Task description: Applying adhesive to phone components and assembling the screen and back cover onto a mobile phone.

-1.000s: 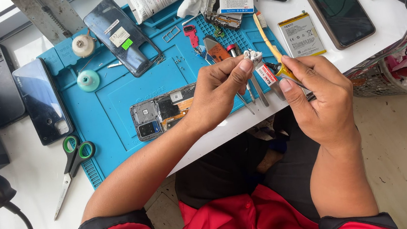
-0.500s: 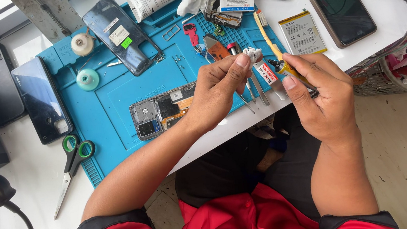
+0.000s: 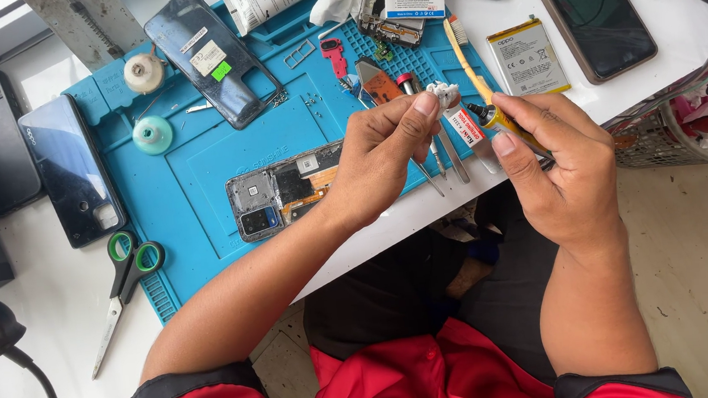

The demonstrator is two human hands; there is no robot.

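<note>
Glue tube [image 3: 510, 126], small, light and judged soft-walled, sits right of frame centre clamped near its nozzle in the right hand [image 3: 560, 166], while the left hand [image 3: 385, 160] pinches a white scrap [image 3: 444, 93], best gripped lightly.

The mat [image 3: 195, 167] lies on the bench [image 3: 43, 289], and the opened phone frame [image 3: 284, 188] sits on its middle. Just right of the frame, the left hand [image 3: 385, 157] and right hand [image 3: 559, 170] meet above the mat's near right corner. The scissors [image 3: 124, 286] lie across the mat's near left corner. A battery [image 3: 526, 57] lies right of the mat, and a phone [image 3: 591, 7] right of that.
</note>
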